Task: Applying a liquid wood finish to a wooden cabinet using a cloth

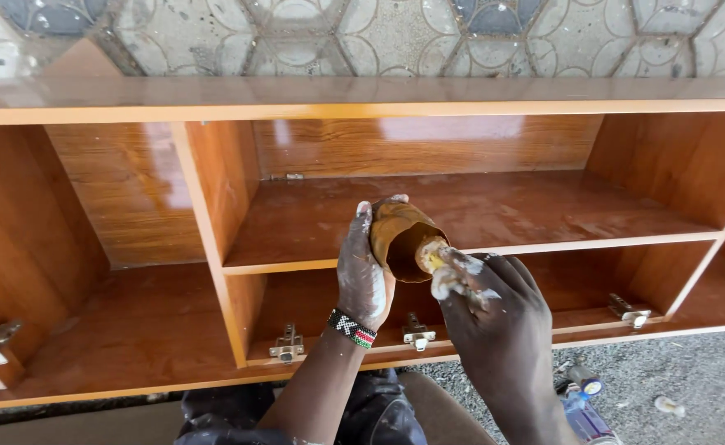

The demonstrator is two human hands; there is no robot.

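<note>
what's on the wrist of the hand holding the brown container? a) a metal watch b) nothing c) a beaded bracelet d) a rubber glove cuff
c: the left hand grips the brown container, and a beaded bracelet in black, white, red and green circles that wrist, while the right hand dips its fingers into the container's mouth.

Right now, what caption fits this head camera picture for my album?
Left hand holds a brown tin while the right hand scoops pale paste from it, before a shiny wooden cabinet with hinges.
</note>
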